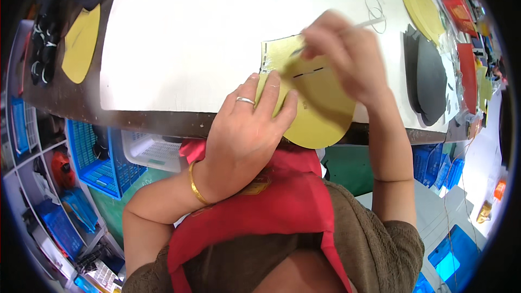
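A yellow template (323, 122) with a rounded near end and dark slots lies at the front of the table, partly over its edge. Black shows through the slots and along the far rim. My left hand (241, 125) rests flat on its left side, fingers spread, pressing it down. Above the template's far right part is my right hand (347, 57), blurred by motion. Its fingers are closed round a slim pale pen (374, 22), whose tip points down-left toward the template's surface. Whether the tip touches cannot be made out.
A white board (173, 43) covers much of the dark table. Black cut pieces (426, 78) and more yellow templates (422, 11) lie at the right, another template (81, 49) at the left. Below the left edge stand a blue basket (89, 154) and a white basket (152, 149).
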A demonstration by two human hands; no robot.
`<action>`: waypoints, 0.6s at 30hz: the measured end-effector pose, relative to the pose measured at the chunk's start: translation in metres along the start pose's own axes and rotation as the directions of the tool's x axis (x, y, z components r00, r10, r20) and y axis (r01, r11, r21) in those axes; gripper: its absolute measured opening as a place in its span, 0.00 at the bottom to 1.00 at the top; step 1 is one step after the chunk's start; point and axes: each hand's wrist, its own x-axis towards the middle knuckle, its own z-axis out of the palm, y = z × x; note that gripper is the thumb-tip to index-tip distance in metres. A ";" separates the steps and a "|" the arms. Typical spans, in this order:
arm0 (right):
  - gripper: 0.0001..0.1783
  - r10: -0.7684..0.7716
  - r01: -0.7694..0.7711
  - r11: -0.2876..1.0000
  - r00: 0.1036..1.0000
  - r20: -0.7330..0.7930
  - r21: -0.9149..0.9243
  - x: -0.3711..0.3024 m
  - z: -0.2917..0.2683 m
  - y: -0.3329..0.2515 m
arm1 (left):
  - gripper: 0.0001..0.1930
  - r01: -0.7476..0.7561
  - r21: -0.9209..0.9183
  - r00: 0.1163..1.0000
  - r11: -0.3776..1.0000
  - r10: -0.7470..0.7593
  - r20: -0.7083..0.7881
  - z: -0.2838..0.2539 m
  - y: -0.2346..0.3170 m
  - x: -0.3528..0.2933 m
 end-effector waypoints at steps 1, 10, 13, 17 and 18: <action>0.17 -0.104 0.113 0.991 0.988 -0.111 0.075 0.002 -0.010 0.020 | 0.23 -0.013 -0.005 1.000 1.000 0.013 -0.006 -0.003 0.000 0.001; 0.18 0.001 0.002 1.000 0.986 -0.165 0.014 -0.005 -0.021 0.053 | 0.25 -0.042 0.033 0.984 0.999 0.036 0.177 -0.016 0.000 0.019; 0.19 -0.093 0.028 0.916 0.985 -0.143 -0.401 -0.014 -0.022 0.050 | 0.28 -0.030 0.034 0.975 0.999 0.022 0.220 -0.020 0.002 0.022; 0.20 -0.090 0.008 0.956 0.959 -0.267 -0.292 -0.026 -0.040 0.049 | 0.36 0.022 0.001 0.966 1.000 -0.021 0.259 -0.023 0.006 0.027; 0.20 -0.145 0.097 0.978 0.952 -0.268 -0.186 -0.028 -0.040 0.052 | 0.36 0.014 0.009 0.965 1.000 -0.016 0.262 -0.023 0.005 0.028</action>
